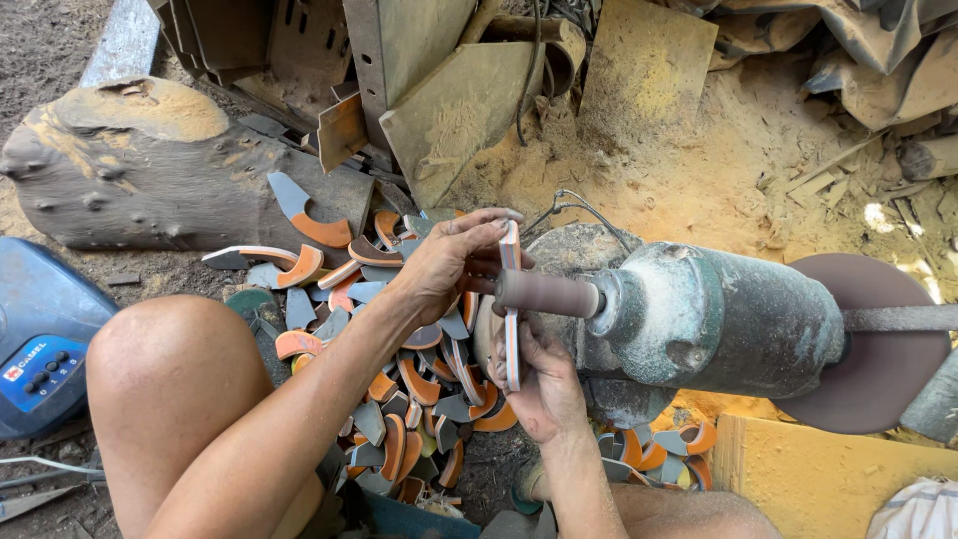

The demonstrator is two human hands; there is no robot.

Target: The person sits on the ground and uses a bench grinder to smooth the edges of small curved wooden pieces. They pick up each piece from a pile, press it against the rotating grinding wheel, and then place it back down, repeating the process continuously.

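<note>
- The person's bare knee (170, 369) fills the lower left, with a blue box (40, 339) on the ground just beside it.
- The right hand (544, 384) comes up from below and pinches the lower end of a thin curved strip (512, 299), orange with grey layers, thumb and fingers closed on it.
- The left hand (449, 262) reaches in from the left, and its fingers clamp the strip's upper end.
- The strip stands on edge, pressed against the sanding drum (547, 293) that sticks out of the dusty grey-green motor (718, 319).
- Under and behind the hands lies a pile of orange and grey cut-offs (399, 389), spread over the dirt.
- On the motor's far end sits a brown sanding disc (878, 359).
- Farther back lie a grey log (150, 170) dusted with sawdust, rusty metal plates (439, 90), and a bank of sawdust (718, 170).
</note>
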